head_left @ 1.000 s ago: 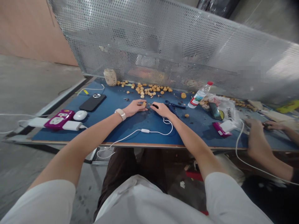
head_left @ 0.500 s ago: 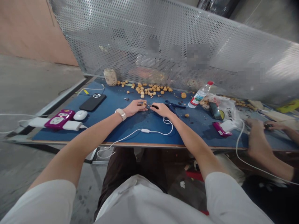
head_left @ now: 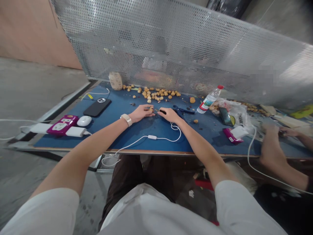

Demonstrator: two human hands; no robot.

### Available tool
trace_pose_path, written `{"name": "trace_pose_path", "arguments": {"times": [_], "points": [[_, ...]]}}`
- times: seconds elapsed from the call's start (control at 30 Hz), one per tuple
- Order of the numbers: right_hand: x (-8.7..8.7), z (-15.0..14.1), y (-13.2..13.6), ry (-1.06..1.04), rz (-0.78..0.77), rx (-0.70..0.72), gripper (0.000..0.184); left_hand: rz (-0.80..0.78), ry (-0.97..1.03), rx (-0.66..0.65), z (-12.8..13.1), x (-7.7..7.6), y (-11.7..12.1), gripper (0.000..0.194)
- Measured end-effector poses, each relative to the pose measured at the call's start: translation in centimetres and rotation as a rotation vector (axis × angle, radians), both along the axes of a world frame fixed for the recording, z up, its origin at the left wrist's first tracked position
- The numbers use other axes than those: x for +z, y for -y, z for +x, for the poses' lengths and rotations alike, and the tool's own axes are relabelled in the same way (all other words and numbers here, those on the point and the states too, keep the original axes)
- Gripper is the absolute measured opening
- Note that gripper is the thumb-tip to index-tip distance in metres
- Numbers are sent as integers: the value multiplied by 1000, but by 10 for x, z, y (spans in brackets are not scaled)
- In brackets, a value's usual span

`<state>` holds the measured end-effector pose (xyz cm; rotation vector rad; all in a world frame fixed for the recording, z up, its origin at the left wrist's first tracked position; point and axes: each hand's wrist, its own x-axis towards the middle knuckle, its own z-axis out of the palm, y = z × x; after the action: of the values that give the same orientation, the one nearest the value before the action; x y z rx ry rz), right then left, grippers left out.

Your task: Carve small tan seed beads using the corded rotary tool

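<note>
Pinching a tiny item [head_left: 153, 110] between its fingertips, the left hand [head_left: 140, 113] is braced low on a blue work mat [head_left: 132, 138], while a black-handled tool [head_left: 161, 112] is pinched by the right hand [head_left: 170, 115]; such bracing steadies fine work.

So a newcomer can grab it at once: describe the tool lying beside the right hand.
Find the blue work surface below the perforated metal screen. Near its middle, by the person's right hand, lie blue-handled pliers, between that hand and the water bottle. Their grips nearly vanish against the surface.
</note>
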<state>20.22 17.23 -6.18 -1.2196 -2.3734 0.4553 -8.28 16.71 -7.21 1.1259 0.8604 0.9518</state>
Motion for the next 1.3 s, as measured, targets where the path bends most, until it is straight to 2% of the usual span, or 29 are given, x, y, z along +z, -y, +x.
{"name": "trace_pose_path", "arguments": {"times": [0.2, 0.63, 0.9, 1.07, 1.3], "points": [[1, -1, 2, -1, -14, -12, 52, 13, 5, -18, -1, -4, -4, 43], [2, 0, 1, 24, -12, 1, 52, -14, 18, 19, 2, 3, 2, 35], [4, 0, 2, 47, -33, 11, 51, 2, 7, -8, 0, 2, 1, 35], [4, -1, 3, 47, -23, -4, 50, -7, 0, -10, 0, 3, 1, 27], [3, -4, 3, 53, -13, -22, 49, -22, 17, -19, -1, 3, 0, 32]]}}
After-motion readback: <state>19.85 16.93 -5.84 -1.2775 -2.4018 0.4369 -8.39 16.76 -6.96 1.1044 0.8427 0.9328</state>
